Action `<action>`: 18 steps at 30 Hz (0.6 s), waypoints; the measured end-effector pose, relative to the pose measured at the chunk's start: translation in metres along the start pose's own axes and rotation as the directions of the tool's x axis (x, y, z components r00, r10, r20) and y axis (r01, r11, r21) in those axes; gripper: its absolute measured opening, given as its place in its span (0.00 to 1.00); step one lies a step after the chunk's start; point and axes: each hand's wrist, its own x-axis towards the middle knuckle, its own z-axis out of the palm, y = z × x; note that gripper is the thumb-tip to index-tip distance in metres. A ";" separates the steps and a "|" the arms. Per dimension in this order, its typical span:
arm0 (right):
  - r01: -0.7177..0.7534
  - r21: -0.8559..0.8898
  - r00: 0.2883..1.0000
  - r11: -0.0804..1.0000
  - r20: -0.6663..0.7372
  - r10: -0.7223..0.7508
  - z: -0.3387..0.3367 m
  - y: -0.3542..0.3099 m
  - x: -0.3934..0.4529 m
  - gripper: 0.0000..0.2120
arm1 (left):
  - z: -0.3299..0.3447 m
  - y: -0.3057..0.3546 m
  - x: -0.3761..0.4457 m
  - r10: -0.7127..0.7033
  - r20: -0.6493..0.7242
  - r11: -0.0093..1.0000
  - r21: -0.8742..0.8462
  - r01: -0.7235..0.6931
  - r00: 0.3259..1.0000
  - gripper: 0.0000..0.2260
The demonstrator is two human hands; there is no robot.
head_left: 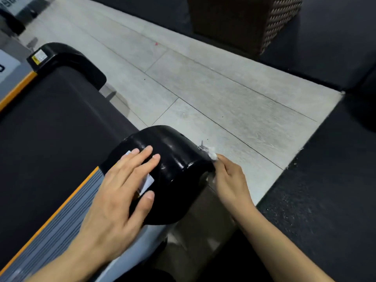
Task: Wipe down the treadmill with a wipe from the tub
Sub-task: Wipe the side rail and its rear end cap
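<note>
The treadmill's dark belt (50,123) fills the left, edged by an orange strip and a grey ribbed side rail (61,224). A glossy black end cap (175,159) covers its near rear corner. My left hand (122,192) rests flat on top of this cap, fingers straight, partly covering a white label. My right hand (230,178) grips a crumpled white wipe (210,152) and holds it against the cap's right edge. The tub is out of view.
A second black end cap (69,60) with a yellow sticker sits at the belt's far corner. Grey tiled floor (203,88) lies beyond, bordered by black rubber mat (317,200) on the right. A brown wicker basket (244,19) stands at the top.
</note>
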 end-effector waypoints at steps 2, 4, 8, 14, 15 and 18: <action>-0.059 0.011 0.993 0.998 0.101 0.057 -0.009 -0.012 0.013 0.17 | -0.001 0.002 0.000 -0.019 0.012 1.000 0.011 0.019 1.000 0.24; -0.042 0.051 0.973 0.998 0.231 0.029 -0.014 -0.020 0.017 0.17 | 0.000 0.005 0.000 -0.037 0.020 0.999 0.018 0.037 0.999 0.24; 0.118 0.114 0.915 0.986 0.373 -0.153 -0.019 -0.032 0.024 0.19 | 0.001 0.008 0.001 -0.057 0.026 0.998 0.033 0.056 0.998 0.24; 0.054 -0.199 0.826 0.978 0.560 0.068 -0.005 -0.073 0.076 0.13 | 0.002 0.008 0.003 -0.058 0.030 0.998 0.035 0.057 0.998 0.24; 0.069 -0.136 0.804 0.988 0.594 0.025 0.003 -0.081 0.077 0.10 | 0.001 0.008 0.003 -0.056 0.027 0.998 0.037 0.055 0.998 0.24; 0.344 -0.042 0.706 0.938 0.670 -0.229 0.018 -0.093 0.070 0.18 | 0.000 0.007 0.004 -0.045 0.022 0.998 0.045 0.044 0.999 0.24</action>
